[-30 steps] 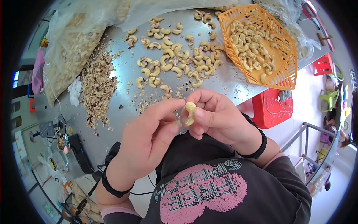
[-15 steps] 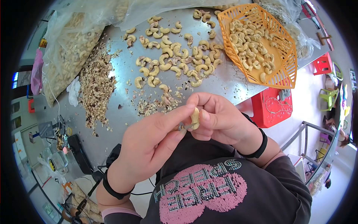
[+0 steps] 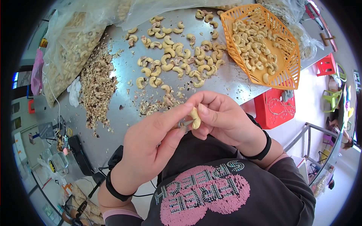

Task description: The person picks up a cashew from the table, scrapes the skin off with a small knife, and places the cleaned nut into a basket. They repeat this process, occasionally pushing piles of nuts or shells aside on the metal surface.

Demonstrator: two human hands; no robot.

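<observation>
Cashew sat nearer the wearer than the orange basket, pinched in the right hand's grip; the left hand pinched a thin metal tool at it. Its curved surface risked a slip, endangering adjacent fingertips.

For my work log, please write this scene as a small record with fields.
Left hand: holds small pointed tool
Right hand: holds cashew kernel at the tool's tip
Work surface: metal table
On it: loose cashews, heap of skin flakes
Container: orange openwork basket, partly filled with cashews
Bag: clear plastic bag of cashews, at left
Tool's exact type: cannot tell, mostly hidden by fingers
</observation>
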